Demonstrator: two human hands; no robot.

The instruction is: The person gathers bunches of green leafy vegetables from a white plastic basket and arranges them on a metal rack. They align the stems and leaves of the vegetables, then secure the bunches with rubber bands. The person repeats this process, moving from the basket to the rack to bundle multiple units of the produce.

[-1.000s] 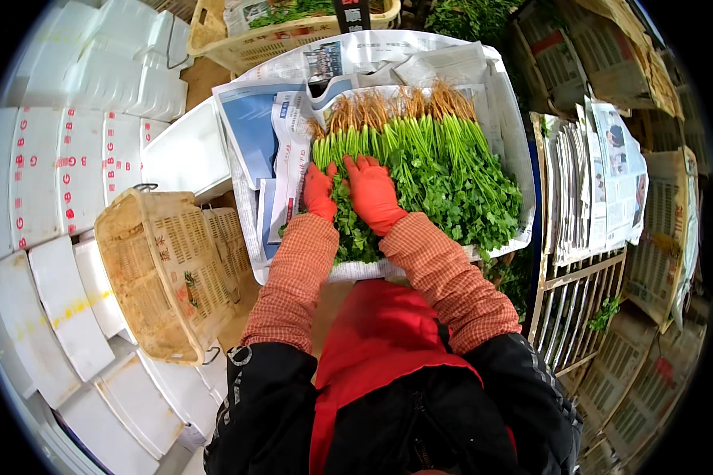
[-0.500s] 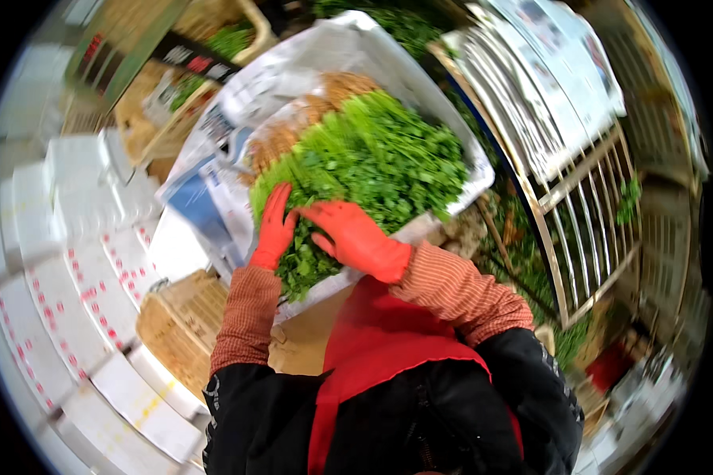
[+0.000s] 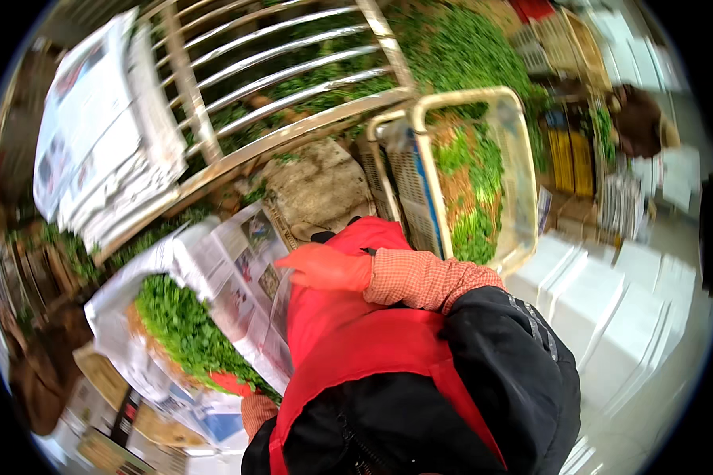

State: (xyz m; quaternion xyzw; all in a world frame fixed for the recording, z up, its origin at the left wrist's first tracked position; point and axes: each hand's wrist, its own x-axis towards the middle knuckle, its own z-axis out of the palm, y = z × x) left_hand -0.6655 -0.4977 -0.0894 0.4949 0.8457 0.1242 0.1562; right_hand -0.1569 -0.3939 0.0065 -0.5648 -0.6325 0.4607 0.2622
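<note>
My left hand (image 3: 234, 384), in an orange-red rubber glove, lies at the near edge of leafy, celery-like greens (image 3: 186, 332); its fingers look stretched out, partly hidden by the leaves. These greens, with brown roots along their left side, lie in a white box lined with newspaper (image 3: 249, 277). My right hand (image 3: 325, 267), gloved the same way, is in front of my red apron beside the newspaper's edge. Its slightly blurred fingers point left, apart, with nothing visible in them.
A cream plastic crate (image 3: 523, 202) of rooted greens stands ahead to the right. Far left, stacked newspapers (image 3: 107, 134) lie on a metal-barred rack (image 3: 293, 127). Loose greens (image 3: 467, 51) cover the area beyond. White foam boxes (image 3: 570, 293) are stacked at the right.
My view has turned right, so the box of greens now appears at the lower left and the cream crate shows. My right hand has come off the greens; my left stays by them.
</note>
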